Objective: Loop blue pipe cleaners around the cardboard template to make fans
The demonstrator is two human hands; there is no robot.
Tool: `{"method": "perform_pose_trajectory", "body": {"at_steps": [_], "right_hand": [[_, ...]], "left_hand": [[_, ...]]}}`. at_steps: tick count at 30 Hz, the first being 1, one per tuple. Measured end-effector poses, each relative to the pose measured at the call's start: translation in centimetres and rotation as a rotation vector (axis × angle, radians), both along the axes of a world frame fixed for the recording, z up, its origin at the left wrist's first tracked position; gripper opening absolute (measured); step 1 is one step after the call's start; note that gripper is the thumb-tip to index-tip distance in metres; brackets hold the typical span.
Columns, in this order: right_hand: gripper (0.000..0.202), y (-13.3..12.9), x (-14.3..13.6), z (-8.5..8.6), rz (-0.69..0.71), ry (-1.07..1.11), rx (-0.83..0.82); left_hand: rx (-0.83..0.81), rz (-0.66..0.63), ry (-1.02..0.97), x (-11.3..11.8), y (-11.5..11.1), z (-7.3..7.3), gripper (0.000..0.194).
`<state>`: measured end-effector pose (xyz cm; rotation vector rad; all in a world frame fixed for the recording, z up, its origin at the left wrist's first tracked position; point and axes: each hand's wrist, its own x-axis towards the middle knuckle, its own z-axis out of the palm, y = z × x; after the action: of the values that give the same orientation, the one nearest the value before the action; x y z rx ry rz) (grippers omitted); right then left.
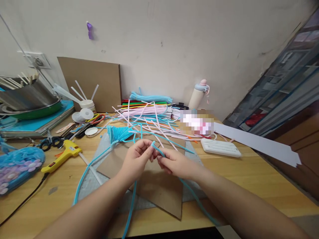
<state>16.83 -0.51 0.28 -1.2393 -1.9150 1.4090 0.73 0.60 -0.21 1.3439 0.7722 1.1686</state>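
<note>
"Right in at the fingers, what did they have?"

"One blue pipe cleaner (159, 151)! The left hand (136, 157) pinched its tip between thumb and forefinger; the right hand (174, 162) gripped it just beside, fingers curled, over the cardboard piece (161, 192)."

"Anything in the way?"

"Three long blue strands trailed around the wrists, and one wrapped blue bundle (119, 133) sat just beyond, on the grey mat (193, 192)."

"And further out?"

"To the left, one yellow glue gun (61, 157), one pair of black scissors (51, 142) and two tape rolls (87, 114)! Behind, a heap of pipe cleaners (149, 114), too tangled to count. To the right, one white box (220, 148); by the wall, one bottle (196, 96) and one leaning brown board (94, 79)!"
</note>
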Motion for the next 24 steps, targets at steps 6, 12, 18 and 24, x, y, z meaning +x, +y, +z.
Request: {"method": "perform_pose_trajectory", "body": {"at_steps": [6,12,18,24], "right_hand": [[0.024,0.3,0.1,-0.2,0.012,-0.034,-0.285],[0.022,0.0,-0.3,-1.0,0.04,0.053,-0.246],[0.017,0.1,-1.0,-1.3,-0.17,0.438,-0.05],[0.021,0.4,-0.8,-0.7,-0.358,0.5,-0.036]], "left_hand": [[-0.031,-0.007,0.015,0.2,0.0,0.0,0.034],[-0.012,0.012,0.072,0.2,0.1,-0.4,0.019],[0.044,0.12,0.2,-0.1,0.2,-0.3,0.02],[0.167,0.165,0.328,0.0,-0.2,-0.2,0.029]]}}
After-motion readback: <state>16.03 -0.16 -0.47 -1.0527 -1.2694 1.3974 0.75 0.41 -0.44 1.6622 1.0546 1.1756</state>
